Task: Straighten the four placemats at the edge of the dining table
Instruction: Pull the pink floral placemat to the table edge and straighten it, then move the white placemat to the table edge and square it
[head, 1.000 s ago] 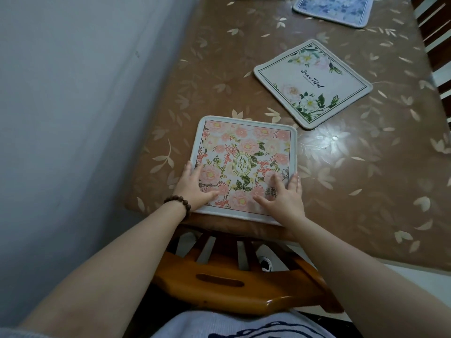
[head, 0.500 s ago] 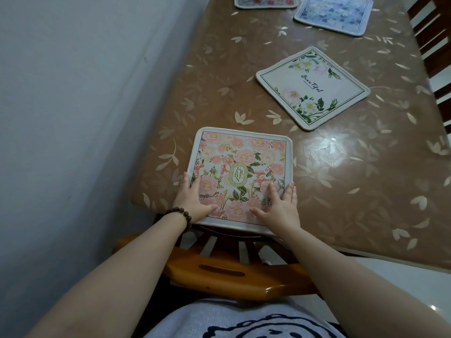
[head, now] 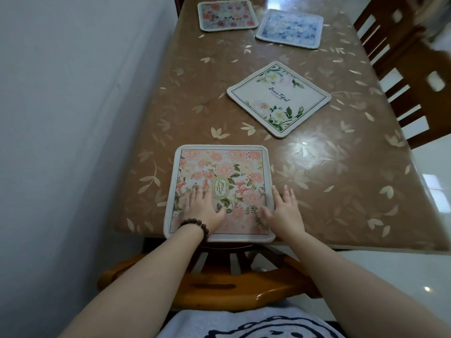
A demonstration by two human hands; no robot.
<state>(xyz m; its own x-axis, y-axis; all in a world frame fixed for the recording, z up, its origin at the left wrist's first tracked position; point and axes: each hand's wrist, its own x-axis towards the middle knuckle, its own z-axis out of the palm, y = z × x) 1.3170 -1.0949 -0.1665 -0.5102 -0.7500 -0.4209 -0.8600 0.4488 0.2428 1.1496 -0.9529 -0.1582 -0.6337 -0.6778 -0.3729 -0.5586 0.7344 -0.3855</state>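
A pink floral placemat (head: 220, 167) marked "GARDEN" lies at the near edge of the brown table (head: 341, 181), its sides square to the edge. My left hand (head: 202, 208) rests flat on its lower left part, fingers spread. My right hand (head: 283, 211) lies flat along its right border, half on the table. A white "Beautiful" placemat (head: 278, 98) sits turned like a diamond in the middle. A blue floral placemat (head: 290, 28) lies slightly skewed at the far end, with a red floral placemat (head: 227, 14) to its left.
A grey wall (head: 73, 118) runs along the table's left side. An orange wooden chair (head: 219, 289) stands tucked under the near edge, right below my arms. Dark wooden chairs (head: 410, 69) stand along the right side.
The pink placemat has turned from slightly skewed to square with the table edge. My right hand slid from its lower face to its right border. The view lifted, showing the two far mats.
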